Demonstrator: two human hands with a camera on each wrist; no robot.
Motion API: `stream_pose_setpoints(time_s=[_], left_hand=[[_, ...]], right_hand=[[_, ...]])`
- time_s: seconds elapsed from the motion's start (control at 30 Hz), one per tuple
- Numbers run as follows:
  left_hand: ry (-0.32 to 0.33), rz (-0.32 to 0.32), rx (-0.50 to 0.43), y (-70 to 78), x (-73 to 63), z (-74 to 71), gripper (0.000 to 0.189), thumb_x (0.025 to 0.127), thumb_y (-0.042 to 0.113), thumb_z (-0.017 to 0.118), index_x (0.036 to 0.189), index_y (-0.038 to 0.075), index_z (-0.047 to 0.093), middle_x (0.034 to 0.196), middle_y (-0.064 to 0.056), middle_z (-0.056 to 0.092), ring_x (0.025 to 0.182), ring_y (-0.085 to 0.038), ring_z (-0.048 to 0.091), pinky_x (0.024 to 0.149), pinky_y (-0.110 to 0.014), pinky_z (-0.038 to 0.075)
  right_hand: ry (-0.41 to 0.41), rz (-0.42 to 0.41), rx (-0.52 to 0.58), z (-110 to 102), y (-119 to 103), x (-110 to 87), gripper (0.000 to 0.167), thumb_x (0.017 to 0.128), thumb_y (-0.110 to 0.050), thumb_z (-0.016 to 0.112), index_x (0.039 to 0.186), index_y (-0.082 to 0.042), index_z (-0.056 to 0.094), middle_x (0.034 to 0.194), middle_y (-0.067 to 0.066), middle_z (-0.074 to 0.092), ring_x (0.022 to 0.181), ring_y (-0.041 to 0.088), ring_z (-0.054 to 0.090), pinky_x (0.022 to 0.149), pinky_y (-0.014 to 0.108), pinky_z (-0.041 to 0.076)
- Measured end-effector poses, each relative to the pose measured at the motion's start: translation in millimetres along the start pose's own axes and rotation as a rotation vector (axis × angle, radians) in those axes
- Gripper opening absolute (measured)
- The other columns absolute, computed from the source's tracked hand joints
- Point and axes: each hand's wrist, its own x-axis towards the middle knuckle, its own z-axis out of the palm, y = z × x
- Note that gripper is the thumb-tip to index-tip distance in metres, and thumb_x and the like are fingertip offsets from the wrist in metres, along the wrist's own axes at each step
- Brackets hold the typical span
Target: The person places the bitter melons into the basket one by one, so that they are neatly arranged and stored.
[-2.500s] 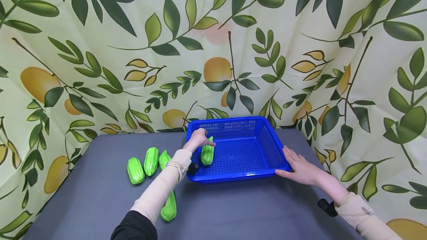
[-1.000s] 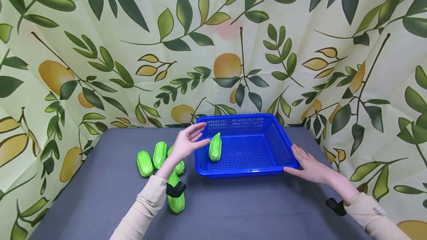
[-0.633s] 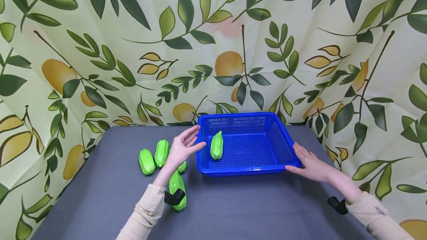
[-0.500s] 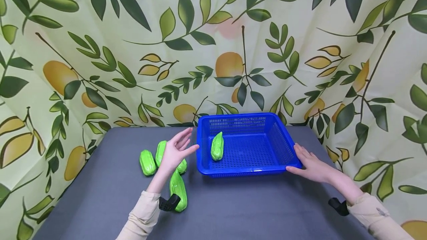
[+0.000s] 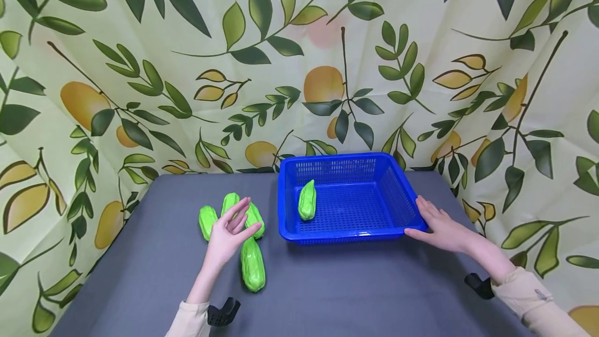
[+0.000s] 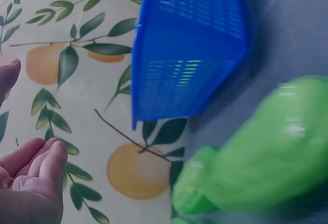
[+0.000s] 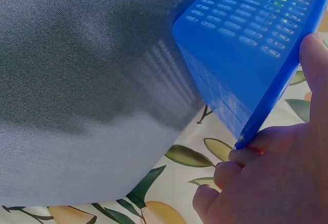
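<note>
A blue plastic basket point(image 5: 286, 225) with slotted walls stands at the back of the table. Inside it, near the left wall, lies one glossy green ribbed gourd point(image 5: 307, 201), much like a bitter melon. My left hand point(image 5: 223, 238) hovers above several similar gourds point(image 5: 253, 267) left of the basket, fingers relaxed and holding nothing; it partly hides some of them. In the left wrist view, one gourd point(image 6: 277, 147) looms large and blurred beside the hand. My right hand point(image 5: 442, 228) rests on the basket's near right corner, fingers and thumb extended along the rim.
The grey cloth-covered table point(image 5: 337, 290) spreads in front of the basket. Behind it hangs a fabric backdrop point(image 5: 262, 82) printed with leaves and oranges, reaching round both sides. A black wrist-camera mount point(image 5: 223, 312) juts from the left wrist.
My left hand let go of the gourd in the basket, came out over the left rim and moved left and nearer, over the gourds on the table. The right hand stayed on the rim.
</note>
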Motion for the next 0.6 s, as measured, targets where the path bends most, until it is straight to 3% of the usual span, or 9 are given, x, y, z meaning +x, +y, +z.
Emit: stream_pose_setpoints(time_s=[0.17, 0.27, 0.43, 0.6], left_hand=[[0.068, -0.029, -0.019, -10.2, -16.5, -6.9, 0.066, 0.077, -0.005, 0.073, 0.137, -0.001, 0.046, 0.141, -0.012, 0.049, 0.115, 0.012, 0.052, 0.098, -0.015, 0.043], [0.102, -0.024, -0.027, -14.3, -19.7, -8.7, 0.064, 0.077, -0.005, 0.073, 0.135, -0.001, 0.048, 0.136, -0.008, 0.052, 0.113, 0.012, 0.053, 0.098, -0.016, 0.044], [0.101, -0.009, -0.025, -17.3, -22.9, -10.1, 0.064, 0.077, -0.004, 0.073, 0.135, -0.003, 0.047, 0.136, -0.009, 0.052, 0.116, 0.009, 0.053, 0.099, -0.016, 0.043], [0.144, -0.006, -0.027, -23.6, -32.2, -14.0, 0.064, 0.076, -0.006, 0.073, 0.134, -0.005, 0.048, 0.121, 0.019, 0.059, 0.114, 0.012, 0.053, 0.098, -0.014, 0.043]], right_hand=[[-0.006, 0.009, 0.005, -1.8, 0.9, 0.7, 0.1, 0.087, -0.053, 0.059, 0.147, 0.011, 0.009, 0.152, 0.035, 0.008, 0.139, 0.053, 0.007, 0.108, 0.072, 0.007], [-0.004, 0.014, 0.011, -2.5, 1.9, -0.1, 0.101, 0.087, -0.053, 0.058, 0.147, 0.011, 0.009, 0.152, 0.035, 0.007, 0.139, 0.053, 0.006, 0.107, 0.072, 0.006], [0.007, -0.004, 0.007, -0.5, 4.5, -0.3, 0.1, 0.087, -0.053, 0.059, 0.147, 0.012, 0.01, 0.152, 0.035, 0.008, 0.139, 0.053, 0.007, 0.107, 0.072, 0.007], [0.018, -0.019, -0.011, 1.4, 4.6, 1.1, 0.099, 0.087, -0.053, 0.058, 0.146, 0.013, 0.012, 0.152, 0.035, 0.01, 0.139, 0.053, 0.009, 0.107, 0.072, 0.01]])
